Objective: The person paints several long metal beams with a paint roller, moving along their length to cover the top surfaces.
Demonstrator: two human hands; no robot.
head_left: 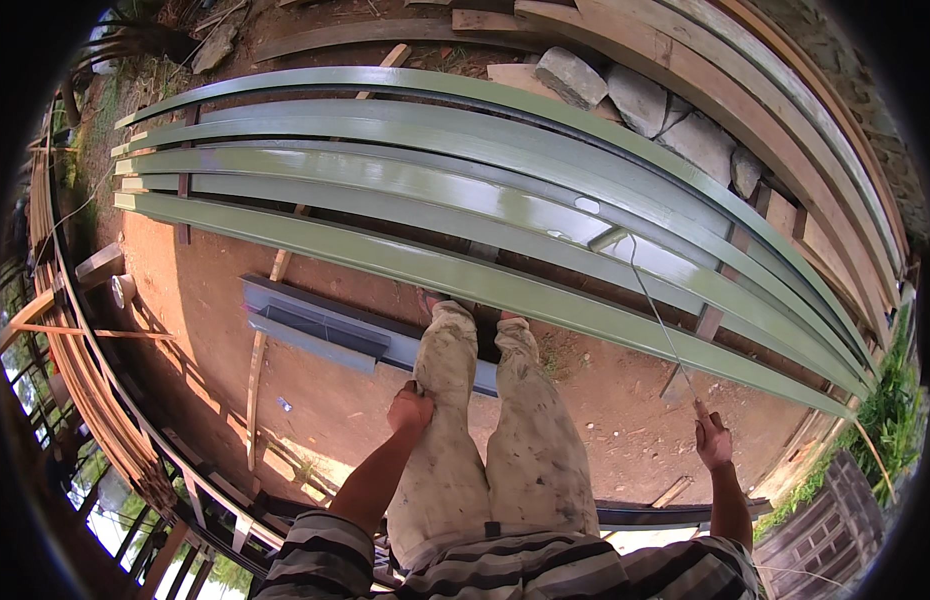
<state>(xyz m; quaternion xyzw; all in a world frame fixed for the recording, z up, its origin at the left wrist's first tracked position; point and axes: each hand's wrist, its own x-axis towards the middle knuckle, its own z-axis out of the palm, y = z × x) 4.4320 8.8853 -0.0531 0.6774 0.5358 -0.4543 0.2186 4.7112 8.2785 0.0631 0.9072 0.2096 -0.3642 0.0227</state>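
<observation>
My right hand is closed round the handle of a paint roller with a long thin wire frame. Its roller head rests on a glossy green beam, one of several long green metal beams lying side by side across the view. The paint there looks wet and shiny. My left hand is closed against my paint-stained trouser leg near the knee, apparently gripping the cloth. The nearest green beam runs just beyond my feet.
Dark crosspieces support the beams. A blue-grey metal channel lies on the dirt by my feet. Large stones and long timber planks lie beyond. A small pot and stacked wood strips stand at left.
</observation>
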